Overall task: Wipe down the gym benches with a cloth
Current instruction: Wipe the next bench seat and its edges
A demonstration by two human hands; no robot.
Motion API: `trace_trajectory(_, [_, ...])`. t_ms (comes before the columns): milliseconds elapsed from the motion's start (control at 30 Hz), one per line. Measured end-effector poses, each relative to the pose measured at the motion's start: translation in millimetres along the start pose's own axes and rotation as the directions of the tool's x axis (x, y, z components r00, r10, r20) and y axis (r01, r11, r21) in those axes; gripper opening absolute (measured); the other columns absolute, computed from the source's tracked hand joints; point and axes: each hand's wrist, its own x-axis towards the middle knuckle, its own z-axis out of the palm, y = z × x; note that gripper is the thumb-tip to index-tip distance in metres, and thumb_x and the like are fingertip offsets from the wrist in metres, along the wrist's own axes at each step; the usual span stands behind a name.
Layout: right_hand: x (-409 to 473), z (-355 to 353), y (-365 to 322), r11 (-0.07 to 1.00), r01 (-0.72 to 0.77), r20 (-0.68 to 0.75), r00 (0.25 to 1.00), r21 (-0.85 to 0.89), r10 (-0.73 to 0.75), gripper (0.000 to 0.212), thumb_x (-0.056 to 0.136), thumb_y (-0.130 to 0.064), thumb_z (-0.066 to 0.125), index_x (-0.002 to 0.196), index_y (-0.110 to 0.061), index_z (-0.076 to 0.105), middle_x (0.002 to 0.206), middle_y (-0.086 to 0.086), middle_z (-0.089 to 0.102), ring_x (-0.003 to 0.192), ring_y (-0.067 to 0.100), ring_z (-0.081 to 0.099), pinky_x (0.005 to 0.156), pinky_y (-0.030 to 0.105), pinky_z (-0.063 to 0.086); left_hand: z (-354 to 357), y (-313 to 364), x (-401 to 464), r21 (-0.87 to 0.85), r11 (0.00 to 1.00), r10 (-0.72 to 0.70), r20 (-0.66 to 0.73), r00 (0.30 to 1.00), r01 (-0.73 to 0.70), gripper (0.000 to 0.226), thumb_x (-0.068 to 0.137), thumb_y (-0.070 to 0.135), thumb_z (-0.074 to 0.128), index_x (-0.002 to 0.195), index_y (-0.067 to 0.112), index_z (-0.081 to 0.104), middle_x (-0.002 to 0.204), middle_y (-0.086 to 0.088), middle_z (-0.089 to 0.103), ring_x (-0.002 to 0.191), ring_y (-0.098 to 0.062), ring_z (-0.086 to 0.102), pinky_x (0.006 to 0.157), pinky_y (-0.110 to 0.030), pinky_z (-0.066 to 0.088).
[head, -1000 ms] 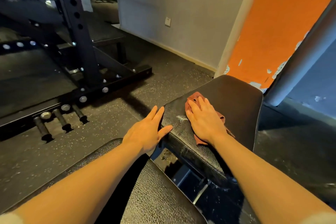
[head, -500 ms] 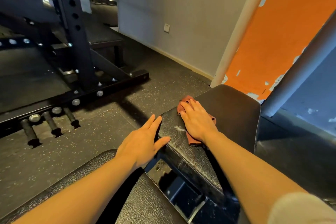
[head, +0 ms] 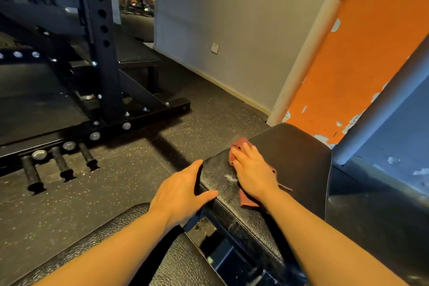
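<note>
While my right hand (head: 254, 173) lies flat with straight fingers on the red cloth (head: 241, 144) at the middle of the frame, I should push down and rub the whole black bench pad (head: 299, 158), as my left hand (head: 183, 193), fingers straight, steadies its edge.

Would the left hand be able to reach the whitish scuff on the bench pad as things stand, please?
Probably yes: the left hand rests on the bench pad edge, its thumb just short of the whitish scuff, with bare pad between.

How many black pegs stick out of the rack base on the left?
3: left peg, middle peg, right peg, side by side over the floor; more may be out of view.
</note>
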Motion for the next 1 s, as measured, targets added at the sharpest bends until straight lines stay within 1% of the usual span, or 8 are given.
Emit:
trace_trajectory(133, [-7, 7, -34, 0.989, 0.129, 0.034, 0.991, 0.077, -0.132, 0.042, 0.105, -0.027, 0.032, 0.147, -0.027, 0.037, 0.162, -0.001, 0.01, 0.149, 0.02, 0.001, 0.12, 0.035, 0.009, 2, -6, 1, 0.012, 0.999, -0.046, 0.02, 0.999, 0.046, 0.094, 0.08, 0.063, 0.062, 0.152, 0.024, 0.015, 0.142, -0.001, 0.051, 0.126, -0.022, 0.051, 0.098, -0.035, 0.045])
trace_trajectory(233, [-29, -5, -10, 0.971, 0.224, 0.089, 0.969, 0.09, -0.231, 0.042, 0.104, -0.026, 0.037, 0.143, -0.04, 0.04, 0.16, -0.012, 0.013, 0.148, 0.01, 0.005, 0.118, 0.033, 0.019, 1, -7, 0, -0.007, 0.999, -0.04, 0.026, 0.999, 0.04, 0.093, 0.081, 0.06, 0.063, 0.152, 0.024, 0.016, 0.135, 0.001, 0.056, 0.121, -0.019, 0.053, 0.096, -0.033, 0.046])
trace_trajectory(300, [-41, -12, 13, 0.981, 0.17, 0.069, 0.982, 0.09, -0.176, 0.044, 0.103, -0.021, 0.039, 0.14, -0.046, 0.042, 0.158, -0.016, 0.017, 0.147, 0.006, 0.009, 0.116, 0.031, 0.022, -1, -7, -1, -0.017, 1.0, -0.02, 0.018, 1.0, 0.02, 0.09, 0.081, 0.058, 0.064, 0.151, 0.024, 0.018, 0.132, 0.002, 0.058, 0.119, -0.018, 0.054, 0.096, -0.033, 0.046])
trace_trajectory(433, [-36, -6, 11, 0.993, 0.01, -0.035, 0.999, 0.117, -0.006, 0.048, 0.1, -0.01, 0.04, 0.141, -0.034, 0.046, 0.159, -0.006, 0.02, 0.148, 0.013, 0.01, 0.117, 0.027, 0.013, -1, -4, 0, -0.01, 1.0, -0.002, 0.013, 1.0, 0.002, 0.083, 0.082, 0.055, 0.066, 0.148, 0.024, 0.024, 0.136, 0.001, 0.054, 0.121, -0.02, 0.053, 0.093, -0.032, 0.046])
trace_trajectory(600, [-23, 11, -35, 0.978, 0.156, -0.032, 0.988, 0.135, -0.154, 0.047, 0.099, -0.012, 0.042, 0.143, -0.03, 0.044, 0.16, -0.001, 0.018, 0.149, 0.018, 0.007, 0.119, 0.04, 0.017, -3, -1, -1, 0.013, 1.0, -0.02, 0.008, 1.0, 0.02, 0.084, 0.08, 0.054, 0.068, 0.146, 0.021, 0.027, 0.134, -0.005, 0.057, 0.119, -0.026, 0.055, 0.093, -0.037, 0.047])
trace_trajectory(733, [-38, 0, -26, 0.966, 0.22, 0.039, 0.973, 0.137, -0.227, 0.047, 0.101, -0.013, 0.039, 0.142, -0.037, 0.045, 0.16, -0.01, 0.016, 0.148, 0.012, 0.007, 0.117, 0.032, 0.017, -3, -1, -2, -0.01, 1.0, -0.005, 0.003, 1.0, 0.005, 0.082, 0.079, 0.052, 0.07, 0.143, 0.021, 0.031, 0.133, -0.003, 0.058, 0.12, -0.023, 0.056, 0.095, -0.037, 0.047])
trace_trajectory(867, [-58, -14, 17, 0.99, 0.086, 0.033, 0.995, 0.109, -0.09, 0.051, 0.1, -0.009, 0.038, 0.139, -0.04, 0.045, 0.159, -0.012, 0.019, 0.148, 0.009, 0.01, 0.115, 0.025, 0.015, -1, -5, -1, -0.002, 1.0, 0.012, -0.018, 1.0, -0.012, 0.082, 0.081, 0.054, 0.068, 0.145, 0.023, 0.028, 0.133, -0.001, 0.058, 0.12, -0.022, 0.055, 0.095, -0.036, 0.047])
trace_trajectory(1000, [-56, -6, -2, 0.994, 0.01, -0.036, 0.999, 0.105, -0.006, 0.051, 0.098, -0.006, 0.039, 0.142, -0.031, 0.045, 0.161, -0.003, 0.015, 0.149, 0.017, 0.005, 0.117, 0.028, 0.009, 3, -5, 2, 0.013, 1.0, 0.021, -0.045, 0.999, -0.02, 0.083, 0.081, 0.055, 0.067, 0.146, 0.025, 0.026, 0.136, 0.001, 0.055, 0.123, -0.021, 0.053, 0.095, -0.034, 0.045])
